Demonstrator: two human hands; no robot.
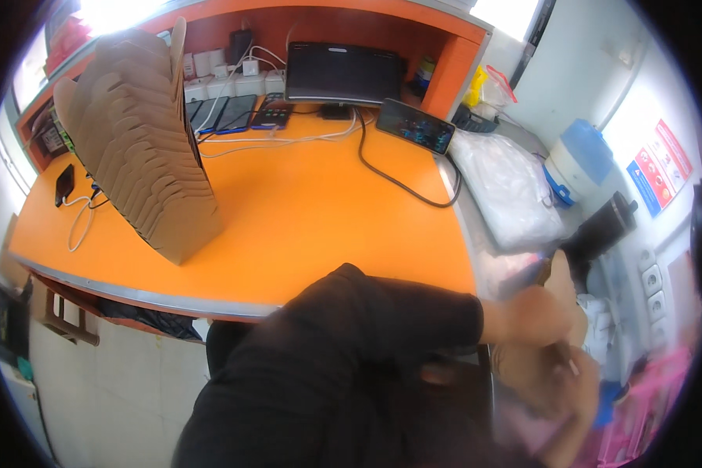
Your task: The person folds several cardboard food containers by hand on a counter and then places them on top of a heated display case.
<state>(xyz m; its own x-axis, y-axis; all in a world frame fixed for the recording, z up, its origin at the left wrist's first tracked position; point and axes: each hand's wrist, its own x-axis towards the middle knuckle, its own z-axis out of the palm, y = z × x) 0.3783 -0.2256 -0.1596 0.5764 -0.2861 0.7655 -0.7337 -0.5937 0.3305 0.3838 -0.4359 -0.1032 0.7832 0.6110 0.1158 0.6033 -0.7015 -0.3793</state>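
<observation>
Both hands were off the desk's right edge, low right in the head view, blurred. Left hand (534, 312) came out of a black sleeve (382, 312) and sat curled against a brown cardboard piece (560, 274); whether it gripped it, can't tell. Right hand (554, 374) lay just below it, fingers bunched around something tan and blurred; grip state can't tell either.

The orange desk (312, 218) had its middle and front edge bare, the widest free area. A tall leaning stack of folded brown cardboard boxes (144, 140) took the left half, base near the front-left edge. A black phone on a white cable (64, 184) sat at the far left edge. Along the back edge: a row of phones and chargers (238, 109), a black box-shaped device (343, 72), and a phone propped on a stand (415, 125) at the back-right corner. A black cable (398, 181) looped across the right rear.

Right of the desk was crowded: a white plastic bag (507, 187), a blue-and-white jug (581, 156).
</observation>
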